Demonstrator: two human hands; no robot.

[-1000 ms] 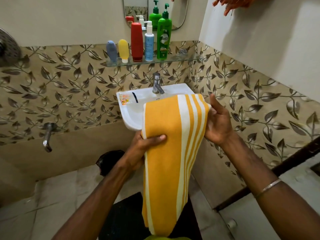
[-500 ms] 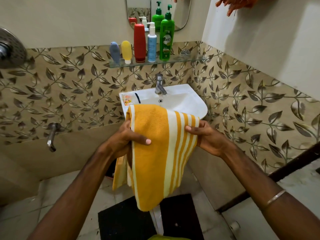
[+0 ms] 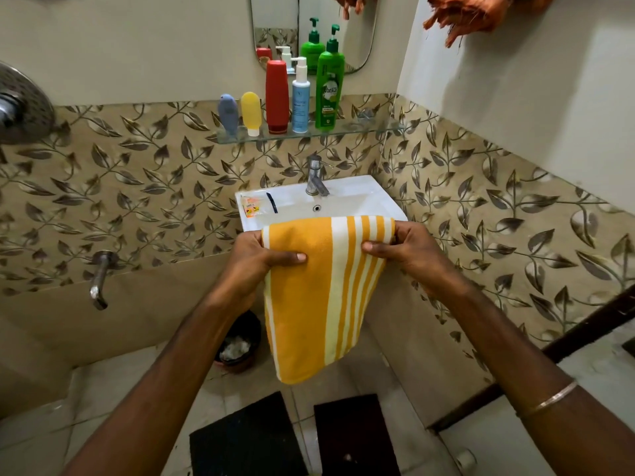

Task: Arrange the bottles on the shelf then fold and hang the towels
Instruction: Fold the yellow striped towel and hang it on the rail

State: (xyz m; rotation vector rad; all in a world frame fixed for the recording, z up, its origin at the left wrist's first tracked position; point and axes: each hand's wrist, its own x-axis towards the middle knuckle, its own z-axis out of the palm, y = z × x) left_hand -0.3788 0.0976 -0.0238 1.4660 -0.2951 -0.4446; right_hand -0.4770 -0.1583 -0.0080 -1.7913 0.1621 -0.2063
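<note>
A folded yellow towel with white stripes (image 3: 316, 304) hangs in front of the white sink (image 3: 347, 204). My left hand (image 3: 257, 259) grips its top left corner, thumb across the front. My right hand (image 3: 405, 249) pinches its top right corner. Along the glass shelf (image 3: 364, 130) stand several bottles in a row: a grey-blue tube (image 3: 228, 113), a yellow tube (image 3: 250, 113), a red bottle (image 3: 277, 96), a white-and-blue pump bottle (image 3: 301, 99) and a green pump bottle (image 3: 330, 85). An orange towel (image 3: 470, 13) hangs at the top right on the wall.
A mirror (image 3: 309, 29) hangs above the shelf. The tap (image 3: 316, 176) rises from the sink's back edge. A wall spout (image 3: 99, 280) and shower head (image 3: 20, 101) are at the left. A dark bin (image 3: 240, 341) sits under the sink, dark mats (image 3: 247, 438) on the floor.
The towel has been folded shorter and now hangs flat between both hands. My hands have moved apart to its two top corners, level with the sink's front edge.
</note>
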